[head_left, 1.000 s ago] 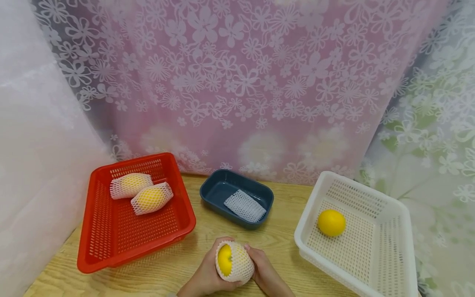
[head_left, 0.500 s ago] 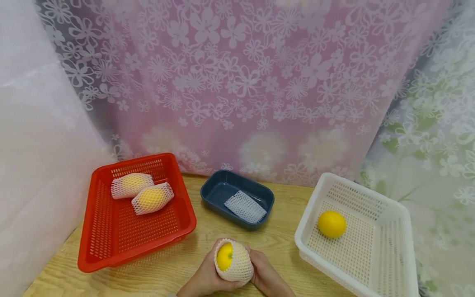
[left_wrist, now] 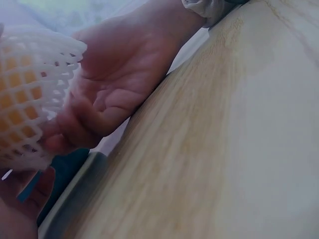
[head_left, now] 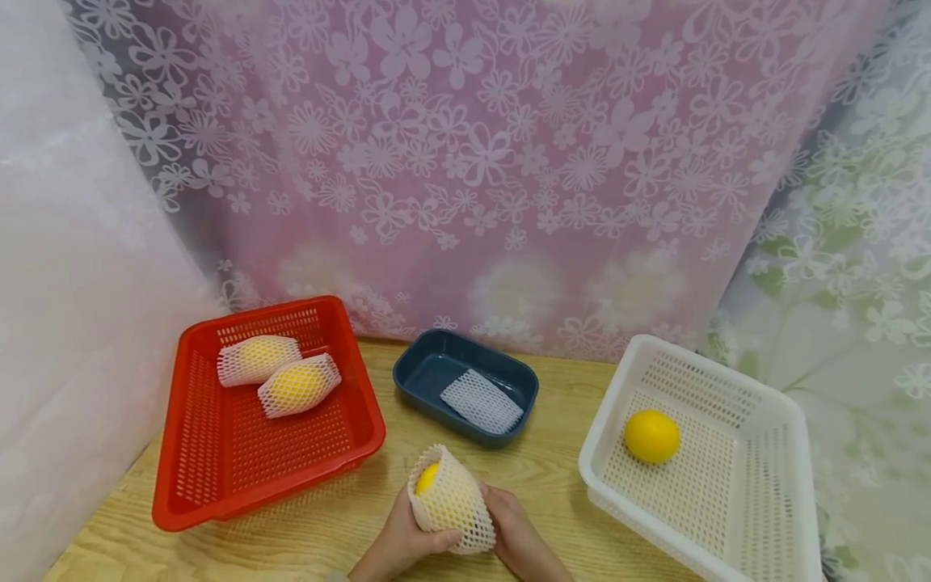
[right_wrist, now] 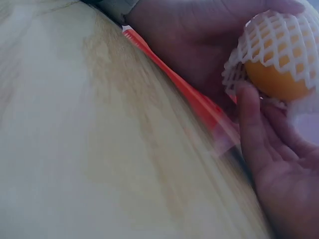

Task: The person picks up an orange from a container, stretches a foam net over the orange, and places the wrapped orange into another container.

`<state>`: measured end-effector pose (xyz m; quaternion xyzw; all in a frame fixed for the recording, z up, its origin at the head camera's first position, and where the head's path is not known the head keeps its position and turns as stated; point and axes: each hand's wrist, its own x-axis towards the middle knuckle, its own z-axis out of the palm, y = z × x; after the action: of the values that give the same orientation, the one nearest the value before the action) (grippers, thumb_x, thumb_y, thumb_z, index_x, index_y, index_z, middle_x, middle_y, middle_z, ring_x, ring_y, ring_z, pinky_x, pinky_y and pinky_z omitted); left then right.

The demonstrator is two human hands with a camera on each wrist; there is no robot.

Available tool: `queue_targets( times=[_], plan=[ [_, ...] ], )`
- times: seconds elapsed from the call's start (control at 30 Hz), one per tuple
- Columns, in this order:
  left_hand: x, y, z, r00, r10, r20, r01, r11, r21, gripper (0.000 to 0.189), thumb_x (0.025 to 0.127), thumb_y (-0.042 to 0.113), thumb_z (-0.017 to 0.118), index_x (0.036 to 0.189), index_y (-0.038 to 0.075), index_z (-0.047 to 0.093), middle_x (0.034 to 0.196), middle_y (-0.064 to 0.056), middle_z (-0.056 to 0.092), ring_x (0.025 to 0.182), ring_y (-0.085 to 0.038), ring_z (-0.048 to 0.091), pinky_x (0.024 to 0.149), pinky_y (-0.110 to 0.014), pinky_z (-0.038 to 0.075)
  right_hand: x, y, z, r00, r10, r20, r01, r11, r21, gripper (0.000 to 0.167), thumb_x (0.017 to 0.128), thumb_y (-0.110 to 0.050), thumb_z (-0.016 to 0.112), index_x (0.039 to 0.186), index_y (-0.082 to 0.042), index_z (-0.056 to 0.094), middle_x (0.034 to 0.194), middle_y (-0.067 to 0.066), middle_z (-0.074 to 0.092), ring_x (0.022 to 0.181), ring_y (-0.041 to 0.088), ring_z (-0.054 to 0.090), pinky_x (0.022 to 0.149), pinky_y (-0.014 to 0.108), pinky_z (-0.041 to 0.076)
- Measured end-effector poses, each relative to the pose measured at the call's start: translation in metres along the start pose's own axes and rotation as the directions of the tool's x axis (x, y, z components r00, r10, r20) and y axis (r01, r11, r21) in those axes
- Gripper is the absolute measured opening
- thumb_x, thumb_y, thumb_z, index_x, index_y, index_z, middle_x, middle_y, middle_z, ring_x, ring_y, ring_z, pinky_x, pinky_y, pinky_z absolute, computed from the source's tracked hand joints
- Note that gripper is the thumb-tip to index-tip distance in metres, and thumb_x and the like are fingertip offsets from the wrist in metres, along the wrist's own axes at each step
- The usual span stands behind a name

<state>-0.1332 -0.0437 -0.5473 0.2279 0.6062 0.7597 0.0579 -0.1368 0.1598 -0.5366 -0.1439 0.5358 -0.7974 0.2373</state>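
Note:
Near the table's front edge in the head view, my left hand point(head_left: 402, 533) grips a yellow fruit point(head_left: 427, 478) in a white foam net point(head_left: 457, 503), thumb across the near side. The fruit shows at the net's upper left opening. My right hand point(head_left: 518, 529) holds the net's right side; its fingertips are partly hidden there. The left wrist view shows the right hand point(left_wrist: 127, 64) with curled fingers at the net's rim point(left_wrist: 65, 64). In the right wrist view the bare underside of the fruit point(right_wrist: 279, 82) shows below the mesh, right fingers touching the edge.
A red basket point(head_left: 272, 493) at left holds two netted yellow fruits point(head_left: 298, 386). Behind the hands stands a dark blue tray point(head_left: 422, 364) with a flat foam net point(head_left: 482, 402). At right, a white basket point(head_left: 698, 493) holds a bare yellow fruit point(head_left: 652, 436). A floral curtain point(head_left: 465, 162) hangs behind.
The netted fruit has tilted upward and away in the hands, and the net now covers more of it, leaving less yellow showing. Baskets and tray stay put.

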Motion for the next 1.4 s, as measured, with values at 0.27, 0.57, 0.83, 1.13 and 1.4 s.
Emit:
queue_targets(
  times=[0.27, 0.57, 0.83, 1.13, 1.4],
  plan=[
    [0.0007, -0.0017, 0.0006, 0.999, 0.020, 0.032, -0.019, 0.999, -0.036, 0.060, 0.080, 0.003, 0.074, 0.128, -0.014, 0.044, 0.111, -0.010, 0.065, 0.098, -0.017, 0.065, 0.086, -0.031, 0.053, 0.0009, 0.0019, 0.0002, 0.974, -0.207, -0.093, 0.196, 0.974, -0.113, 0.026, 0.107, -0.012, 0.039, 0.117, -0.005, 0.062, 0.112, 0.002, 0.065, 0.103, 0.013, 0.061, 0.088, 0.031, 0.052],
    [0.0038, -0.0010, 0.0025, 0.998, -0.056, 0.013, 0.056, 0.997, -0.051, 0.065, 0.083, 0.009, 0.073, 0.135, -0.013, 0.040, 0.115, -0.017, 0.061, 0.099, -0.019, 0.065, 0.085, -0.033, 0.054, -0.0023, 0.0015, -0.0033, 0.974, -0.167, 0.154, 0.176, 0.983, -0.051, 0.042, 0.106, -0.012, 0.030, 0.146, -0.010, 0.044, 0.142, 0.004, 0.050, 0.127, 0.017, 0.050, 0.104, 0.035, 0.042],
    [0.0043, -0.0047, 0.0030, 1.000, -0.011, -0.002, 0.011, 0.998, -0.062, 0.066, 0.084, 0.007, 0.072, 0.137, -0.010, 0.037, 0.116, -0.016, 0.060, 0.100, -0.019, 0.064, 0.086, -0.035, 0.054, -0.0019, 0.0052, -0.0040, 0.965, -0.203, 0.168, 0.210, 0.977, -0.024, 0.045, 0.104, -0.005, 0.035, 0.149, -0.005, 0.041, 0.145, 0.007, 0.050, 0.131, 0.020, 0.048, 0.106, 0.036, 0.040],
    [0.0042, -0.0038, 0.0029, 0.998, -0.025, -0.066, 0.024, 1.000, -0.019, 0.061, 0.083, 0.008, 0.073, 0.132, 0.002, 0.038, 0.116, -0.015, 0.056, 0.098, -0.019, 0.062, 0.083, -0.034, 0.054, -0.0011, 0.0067, -0.0039, 0.953, -0.240, 0.185, 0.238, 0.971, 0.032, 0.044, 0.104, -0.003, 0.040, 0.148, -0.001, 0.041, 0.144, 0.009, 0.051, 0.130, 0.022, 0.049, 0.104, 0.036, 0.043],
    [0.0061, -0.0043, 0.0004, 0.995, -0.039, -0.093, 0.043, 0.998, 0.045, 0.055, 0.087, 0.012, 0.071, 0.137, 0.012, 0.047, 0.119, -0.012, 0.059, 0.101, -0.019, 0.061, 0.084, -0.032, 0.052, -0.0002, 0.0051, -0.0037, 0.964, -0.226, 0.138, 0.229, 0.973, -0.007, 0.045, 0.104, -0.004, 0.042, 0.149, 0.000, 0.038, 0.145, 0.009, 0.050, 0.131, 0.021, 0.048, 0.105, 0.036, 0.042]
  ],
)
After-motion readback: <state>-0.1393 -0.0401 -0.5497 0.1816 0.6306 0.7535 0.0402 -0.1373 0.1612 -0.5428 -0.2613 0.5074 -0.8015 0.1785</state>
